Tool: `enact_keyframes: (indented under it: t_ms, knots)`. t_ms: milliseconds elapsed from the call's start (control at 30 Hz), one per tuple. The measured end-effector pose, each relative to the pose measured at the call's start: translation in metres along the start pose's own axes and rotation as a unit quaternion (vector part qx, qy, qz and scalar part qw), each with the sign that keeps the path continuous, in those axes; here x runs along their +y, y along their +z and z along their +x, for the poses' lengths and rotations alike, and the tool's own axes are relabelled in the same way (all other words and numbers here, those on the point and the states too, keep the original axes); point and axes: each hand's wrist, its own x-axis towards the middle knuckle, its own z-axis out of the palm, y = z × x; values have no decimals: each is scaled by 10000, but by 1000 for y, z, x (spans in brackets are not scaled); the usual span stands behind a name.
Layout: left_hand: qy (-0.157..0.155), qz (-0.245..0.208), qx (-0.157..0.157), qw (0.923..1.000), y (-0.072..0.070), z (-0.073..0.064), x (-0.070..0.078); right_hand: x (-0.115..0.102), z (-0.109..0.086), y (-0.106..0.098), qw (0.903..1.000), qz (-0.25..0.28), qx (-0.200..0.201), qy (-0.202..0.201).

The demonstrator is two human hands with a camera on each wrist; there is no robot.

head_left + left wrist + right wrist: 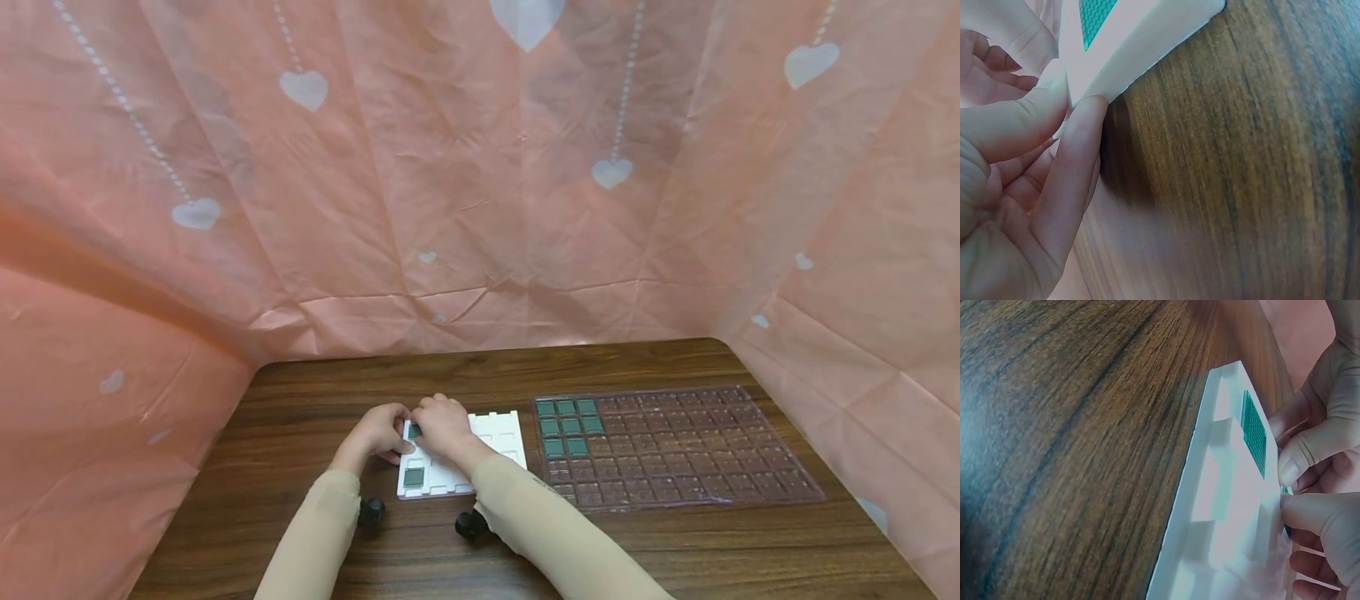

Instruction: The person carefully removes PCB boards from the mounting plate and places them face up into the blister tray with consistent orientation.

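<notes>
A white compartment tray (504,433) lies on the table, a square green chip (414,477) set in its near left compartment. My left hand (382,432) pinches the tray's left edge between thumb and finger, as the left wrist view shows close up. Over the tray's far left part, my right hand (444,425) has its fingers curled and its thumb at a second green chip (414,431), which it pinches. In the right wrist view the two thumbs nearly meet around this chip, and the fingers hide most of it.
To the right lies a clear plastic tray (690,442) with many pockets; several green chips (570,426) fill its far left corner. Two black knobs (471,525) show beside the wrists. A pink curtain (480,208) with white hearts hangs behind the wooden table (315,392).
</notes>
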Motion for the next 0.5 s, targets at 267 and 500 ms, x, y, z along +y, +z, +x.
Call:
enact_keyframes:
  t_ms: [267, 500]
  knots:
    - [33, -57, -11, 10000, 0, 3, -3, 2, 2, 0, 9999, 147, 46, 23]
    - [12, -40, -21, 10000, 1, 2, -2, 2, 2, -1, 9996, 289, -12, 21]
